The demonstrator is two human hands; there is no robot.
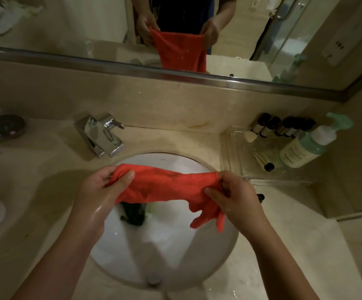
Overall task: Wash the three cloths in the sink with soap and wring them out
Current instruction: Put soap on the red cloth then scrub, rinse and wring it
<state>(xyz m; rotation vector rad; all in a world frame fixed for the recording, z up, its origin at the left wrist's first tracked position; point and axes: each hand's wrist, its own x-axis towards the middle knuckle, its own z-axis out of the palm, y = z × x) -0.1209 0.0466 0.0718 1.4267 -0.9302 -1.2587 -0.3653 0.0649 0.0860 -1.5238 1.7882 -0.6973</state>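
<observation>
One red cloth (164, 185) is stretched out above the sink (175, 252), near the middle of the frame. The left hand (102, 189) pinches its end at nine o'clock, thumb on top and fingers curled beneath, so that grip is closed on the cloth. The right hand (234, 193) bunches the other end at three o'clock, fingers curled round it; loose corners hang down below that grip. Both forearms run out of the frame at the bottom edge.

Under the red cloth, down in the basin, lies a dark clump (133, 214) with a greenish patch beside it. It is mostly hidden and too dim to say whether it is one cloth or two.

One chrome tap (102, 135) stands on the desk (46, 169) at eleven o'clock from the sink. At two o'clock a clear tray (234, 156) holds one green pump bottle (309, 148), a row of small dark-capped bottles (283, 126), about five though they blur together, one pale oval piece, and a small tube lying flat. One round dark dish (3, 126) sits at the far nine o'clock edge. At twelve o'clock the mirror (67, 24) repeats both hands and the cloth; the person's reflection is cut off at the top edge.
</observation>
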